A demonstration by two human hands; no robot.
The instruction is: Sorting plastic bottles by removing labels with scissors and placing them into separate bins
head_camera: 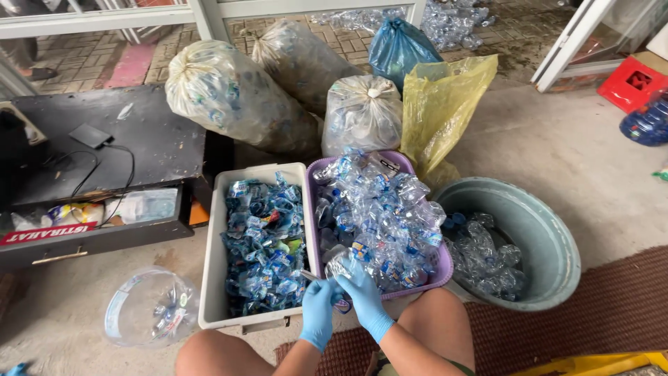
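Observation:
Both my hands wear blue gloves and meet at the near rim of a purple basket (445, 267) heaped with crushed clear plastic bottles (379, 209). My left hand (318, 312) and my right hand (364, 296) together grip one clear bottle (338, 268) with a blue cap; a thin blade seems to stick out to the left of it. To the left stands a white bin (211, 278) filled with blue bottle labels (266, 244).
A grey-green round tub (550, 244) holding several bottles sits right of the basket. Tied bags of bottles, a blue bag and a yellow bag (438, 104) stand behind. A black desk (104, 146) with an open drawer lies left, a clear jug (149, 306) near my knee.

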